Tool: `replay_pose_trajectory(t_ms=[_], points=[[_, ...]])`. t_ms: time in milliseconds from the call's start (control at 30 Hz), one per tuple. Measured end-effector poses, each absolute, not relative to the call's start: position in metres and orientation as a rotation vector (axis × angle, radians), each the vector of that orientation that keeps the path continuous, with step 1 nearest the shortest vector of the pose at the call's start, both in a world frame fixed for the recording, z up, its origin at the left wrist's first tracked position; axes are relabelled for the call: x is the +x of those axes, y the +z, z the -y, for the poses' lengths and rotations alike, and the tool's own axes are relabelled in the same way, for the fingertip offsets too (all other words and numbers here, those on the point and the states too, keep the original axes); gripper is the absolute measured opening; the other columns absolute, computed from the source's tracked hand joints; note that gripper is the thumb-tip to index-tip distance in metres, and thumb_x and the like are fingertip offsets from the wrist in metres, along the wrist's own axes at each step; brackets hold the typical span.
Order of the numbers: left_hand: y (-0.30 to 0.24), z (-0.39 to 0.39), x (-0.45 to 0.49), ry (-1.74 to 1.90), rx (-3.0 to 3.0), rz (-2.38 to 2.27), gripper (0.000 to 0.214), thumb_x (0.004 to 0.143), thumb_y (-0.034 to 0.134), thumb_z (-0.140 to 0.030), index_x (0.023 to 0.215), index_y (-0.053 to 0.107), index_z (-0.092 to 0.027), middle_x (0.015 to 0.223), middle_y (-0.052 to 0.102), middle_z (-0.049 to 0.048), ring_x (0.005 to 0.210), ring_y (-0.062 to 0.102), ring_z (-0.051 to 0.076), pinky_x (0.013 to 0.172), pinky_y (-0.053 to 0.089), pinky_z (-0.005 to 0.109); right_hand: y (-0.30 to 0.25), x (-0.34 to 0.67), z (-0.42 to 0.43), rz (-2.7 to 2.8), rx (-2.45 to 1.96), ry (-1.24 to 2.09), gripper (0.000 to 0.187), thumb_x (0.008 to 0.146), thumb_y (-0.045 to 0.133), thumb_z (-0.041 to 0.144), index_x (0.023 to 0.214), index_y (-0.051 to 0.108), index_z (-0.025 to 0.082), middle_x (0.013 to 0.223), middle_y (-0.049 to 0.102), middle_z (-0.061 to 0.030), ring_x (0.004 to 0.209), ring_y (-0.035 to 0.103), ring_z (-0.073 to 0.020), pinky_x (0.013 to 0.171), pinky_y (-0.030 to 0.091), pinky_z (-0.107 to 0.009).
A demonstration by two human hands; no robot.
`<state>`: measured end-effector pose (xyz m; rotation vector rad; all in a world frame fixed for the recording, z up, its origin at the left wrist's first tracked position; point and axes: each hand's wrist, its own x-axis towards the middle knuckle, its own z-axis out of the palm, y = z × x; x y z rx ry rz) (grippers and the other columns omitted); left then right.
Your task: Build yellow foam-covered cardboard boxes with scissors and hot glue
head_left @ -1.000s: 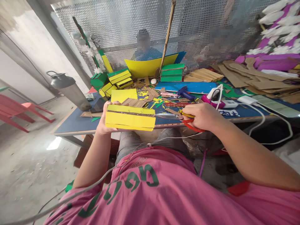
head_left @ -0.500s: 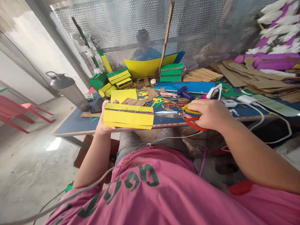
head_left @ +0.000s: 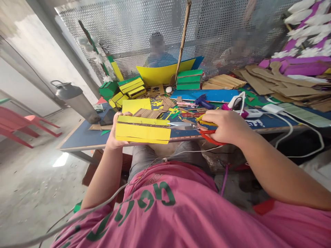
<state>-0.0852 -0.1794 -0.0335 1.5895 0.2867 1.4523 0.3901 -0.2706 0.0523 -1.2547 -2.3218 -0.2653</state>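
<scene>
Many yellow and green scraps point(head_left: 175, 111) littered the blue worktop point(head_left: 80, 135) beyond our hands; a corrugated cardboard piece point(head_left: 148, 113) lay just behind the yellow box point(head_left: 143, 133); farther back we had a blue glue gun point(head_left: 203, 102), a long blue board point(head_left: 217, 95) and a green box point(head_left: 189, 82), while a stick point(head_left: 183, 38) rose in front of the mesh screen point(head_left: 121, 24); flat cardboard pieces point(head_left: 269, 81) were heaped at the right; at the left a bottle point(head_left: 80, 103) stood capped, and we could not tell what it held, nor what was inside the yellow box; our left hand point(head_left: 113, 136) held that box by its left end, above the worktop's near edge, fingers closed round it; our right hand point(head_left: 227, 126) gripped the scissors point(head_left: 184, 126) by their handles, blades pointing at the box's right end, where we could not tell whether they touched.
</scene>
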Motion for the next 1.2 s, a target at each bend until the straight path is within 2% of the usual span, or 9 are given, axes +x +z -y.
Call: replay_pose_trajectory(t_ms=[133,300,467,600,700,867,933,1100,1200], points=[[-0.032,0.180,-0.084,1.457,1.566,-0.310,0.119,0.043,0.119,-0.050,0.150,0.067,-0.048,0.159,0.065,0.0064,0.160,0.061,0.051,0.136,0.050,0.067,0.054,0.393,0.274,2.350,-1.257,-0.213,0.015,0.095,0.074,0.042,0.091,0.075,0.027,0.098,0.080,-0.0069,0.089,0.071,-0.0286,0.068,0.036,-0.039],[-0.033,0.179,-0.082,1.469,1.606,-0.308,0.115,0.047,0.118,-0.054,0.150,0.067,-0.048,0.160,0.064,0.0058,0.157,0.064,0.051,0.133,0.054,0.066,0.055,0.390,0.273,2.410,-1.285,-0.264,0.021,0.099,0.067,0.035,0.081,0.063,0.026,0.090,0.075,-0.0054,0.082,0.066,-0.0253,0.067,0.031,-0.038],[-0.032,0.180,-0.082,1.482,1.628,-0.318,0.111,0.049,0.116,-0.060,0.147,0.067,-0.049,0.163,0.063,0.0064,0.154,0.066,0.049,0.130,0.056,0.063,0.054,0.385,0.267,2.438,-1.280,-0.258,0.016,0.085,0.069,0.018,0.077,0.058,0.025,0.085,0.070,-0.0031,0.078,0.061,-0.0227,0.065,0.027,-0.037],[-0.030,0.182,-0.081,1.506,1.571,-0.317,0.112,0.048,0.118,-0.056,0.147,0.067,-0.045,0.163,0.062,0.0099,0.155,0.066,0.050,0.133,0.053,0.065,0.049,0.383,0.262,2.439,-1.296,-0.237,0.017,0.078,0.067,0.013,0.076,0.056,0.025,0.083,0.070,-0.0028,0.076,0.060,-0.0224,0.064,0.026,-0.037],[-0.030,0.183,-0.080,1.513,1.561,-0.304,0.113,0.049,0.118,-0.056,0.148,0.066,-0.045,0.165,0.062,0.0106,0.162,0.060,0.050,0.139,0.046,0.064,0.043,0.382,0.258,2.398,-1.267,-0.230,0.016,0.080,0.067,0.016,0.075,0.055,0.026,0.082,0.069,-0.0034,0.076,0.060,-0.0233,0.066,0.027,-0.037],[-0.031,0.183,-0.080,1.503,1.545,-0.301,0.117,0.045,0.119,-0.055,0.148,0.064,-0.049,0.167,0.062,0.0077,0.168,0.054,0.050,0.142,0.044,0.064,0.039,0.385,0.252,2.282,-1.208,-0.076,0.028,0.094,0.067,0.031,0.071,0.050,0.027,0.075,0.067,-0.0038,0.073,0.060,-0.0237,0.068,0.035,-0.038],[-0.031,0.183,-0.081,1.513,1.525,-0.301,0.118,0.044,0.120,-0.053,0.148,0.063,-0.048,0.165,0.064,0.0073,0.169,0.054,0.049,0.141,0.045,0.063,0.040,0.389,0.251,2.243,-1.210,-0.038,0.028,0.094,0.070,0.035,0.073,0.055,0.027,0.077,0.070,-0.0046,0.074,0.063,-0.0244,0.070,0.039,-0.038],[-0.030,0.187,-0.078,1.533,1.489,-0.293,0.123,0.044,0.119,-0.051,0.154,0.064,-0.043,0.165,0.067,0.0106,0.168,0.055,0.047,0.139,0.049,0.060,0.034,0.395,0.255,2.232,-1.184,-0.015,0.012,0.089,0.080,0.036,0.088,0.073,0.026,0.095,0.080,-0.0073,0.088,0.072,-0.0294,0.074,0.046,-0.038],[-0.025,0.189,-0.071,1.647,1.400,-0.362,0.112,0.056,0.115,-0.057,0.155,0.068,-0.038,0.163,0.072,0.0123,0.164,0.061,0.044,0.137,0.052,0.057,0.025,0.391,0.252,2.171,-1.196,-0.027,0.016,0.092,0.081,0.040,0.088,0.075,0.025,0.096,0.078,-0.0079,0.088,0.072,-0.0290,0.073,0.047,-0.038]])
